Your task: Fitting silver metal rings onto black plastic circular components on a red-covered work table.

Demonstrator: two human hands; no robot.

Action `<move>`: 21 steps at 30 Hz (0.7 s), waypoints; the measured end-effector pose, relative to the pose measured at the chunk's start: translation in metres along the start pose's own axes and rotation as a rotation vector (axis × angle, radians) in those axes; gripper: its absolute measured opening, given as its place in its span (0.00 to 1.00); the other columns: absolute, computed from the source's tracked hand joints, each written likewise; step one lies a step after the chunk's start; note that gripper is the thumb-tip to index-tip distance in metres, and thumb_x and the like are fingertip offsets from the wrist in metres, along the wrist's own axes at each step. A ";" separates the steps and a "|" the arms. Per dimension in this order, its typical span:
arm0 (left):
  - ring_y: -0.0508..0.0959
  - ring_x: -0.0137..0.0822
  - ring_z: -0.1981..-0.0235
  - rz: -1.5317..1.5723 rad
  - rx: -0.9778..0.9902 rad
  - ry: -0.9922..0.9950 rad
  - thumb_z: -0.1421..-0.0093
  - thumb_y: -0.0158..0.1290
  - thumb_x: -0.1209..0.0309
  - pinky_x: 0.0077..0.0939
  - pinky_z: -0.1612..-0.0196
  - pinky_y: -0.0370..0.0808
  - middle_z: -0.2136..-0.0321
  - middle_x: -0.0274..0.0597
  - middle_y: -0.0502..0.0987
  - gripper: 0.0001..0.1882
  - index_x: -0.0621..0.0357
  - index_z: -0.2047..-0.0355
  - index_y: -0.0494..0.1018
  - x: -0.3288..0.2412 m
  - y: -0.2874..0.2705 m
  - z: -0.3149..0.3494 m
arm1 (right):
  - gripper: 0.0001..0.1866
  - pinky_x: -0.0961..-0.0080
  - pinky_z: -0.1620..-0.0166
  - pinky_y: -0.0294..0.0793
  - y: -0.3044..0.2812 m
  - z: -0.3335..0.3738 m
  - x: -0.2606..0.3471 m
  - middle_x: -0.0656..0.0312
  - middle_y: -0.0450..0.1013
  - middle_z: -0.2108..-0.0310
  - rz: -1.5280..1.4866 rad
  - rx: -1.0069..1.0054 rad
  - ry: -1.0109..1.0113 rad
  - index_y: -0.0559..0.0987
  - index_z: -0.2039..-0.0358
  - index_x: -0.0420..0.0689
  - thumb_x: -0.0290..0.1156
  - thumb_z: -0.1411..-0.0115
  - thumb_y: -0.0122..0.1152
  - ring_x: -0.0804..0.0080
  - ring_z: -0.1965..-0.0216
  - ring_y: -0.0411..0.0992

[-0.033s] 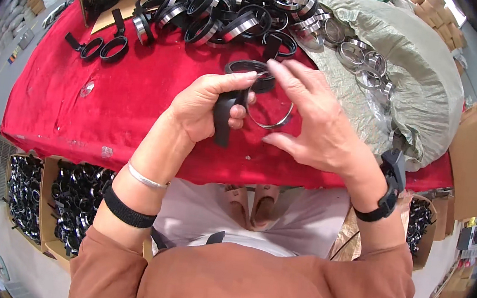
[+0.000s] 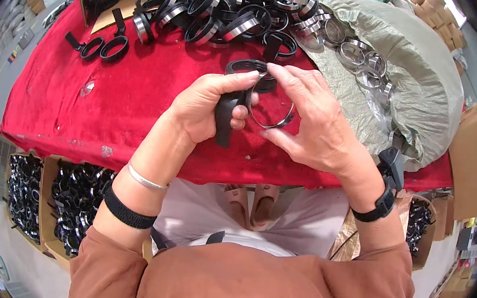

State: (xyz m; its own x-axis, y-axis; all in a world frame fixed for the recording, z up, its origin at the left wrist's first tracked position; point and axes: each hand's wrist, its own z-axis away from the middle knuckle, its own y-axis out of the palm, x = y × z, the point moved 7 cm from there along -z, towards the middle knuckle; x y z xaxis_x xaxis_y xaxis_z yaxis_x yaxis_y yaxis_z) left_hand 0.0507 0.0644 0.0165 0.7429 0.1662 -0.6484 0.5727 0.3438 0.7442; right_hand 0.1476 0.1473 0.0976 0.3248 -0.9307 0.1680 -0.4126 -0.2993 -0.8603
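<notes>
Above the red cloth, my left hand (image 2: 208, 101) grips a black ring with a flat black tab (image 2: 223, 121), thumb pressed on it. The ring's round rim (image 2: 242, 66) shows beyond my thumb. Next to it is a thin silvery metal ring (image 2: 270, 125), its upper part hidden behind my fingers. My right hand (image 2: 322, 114) curves round this metal ring from the right, fingertips at its top and thumb at its lower edge. Both rings touch or overlap; how far they are joined I cannot tell.
A heap of black and silver rings (image 2: 238, 22) lies at the back of the red-covered table (image 2: 119, 112). Two tabbed black rings (image 2: 113, 48) lie at left. Loose metal rings (image 2: 352, 53) rest on a pale woven sack (image 2: 409, 98). Ring-filled cartons (image 2: 48, 210) stand below.
My right thumb and fingers have closed in on the metal ring, which they now touch at its edge. My left hand has barely moved.
</notes>
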 end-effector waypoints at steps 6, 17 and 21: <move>0.74 0.28 0.80 -0.030 -0.216 0.173 0.44 0.58 0.64 0.21 0.77 0.73 0.71 0.45 0.78 0.14 0.60 0.63 0.71 0.001 -0.019 0.003 | 0.39 0.67 0.44 0.66 0.009 0.012 -0.018 0.53 0.69 0.53 -0.999 -0.085 0.329 0.62 0.45 0.37 0.24 0.59 0.69 0.63 0.51 0.70; 0.75 0.24 0.80 -0.072 -0.122 0.286 0.44 0.58 0.68 0.19 0.77 0.74 0.75 0.36 0.77 0.10 0.59 0.66 0.74 0.009 -0.007 0.010 | 0.41 0.69 0.48 0.70 0.009 0.025 -0.027 0.57 0.68 0.51 -1.215 -0.003 0.464 0.65 0.43 0.36 0.30 0.58 0.72 0.67 0.50 0.69; 0.74 0.22 0.80 -0.141 -0.235 0.329 0.42 0.56 0.67 0.17 0.77 0.75 0.73 0.38 0.77 0.11 0.61 0.64 0.72 0.008 0.001 0.017 | 0.43 0.64 0.48 0.69 -0.011 0.020 0.006 0.44 0.68 0.53 -0.201 -0.145 0.208 0.64 0.44 0.34 0.32 0.61 0.72 0.53 0.52 0.69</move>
State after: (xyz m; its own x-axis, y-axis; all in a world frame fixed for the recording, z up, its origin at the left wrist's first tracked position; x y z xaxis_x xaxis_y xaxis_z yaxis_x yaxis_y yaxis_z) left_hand 0.0628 0.0498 0.0149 0.4909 0.3749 -0.7864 0.5379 0.5796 0.6121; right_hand 0.1710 0.1493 0.0984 0.2375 -0.8685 0.4352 -0.4796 -0.4944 -0.7249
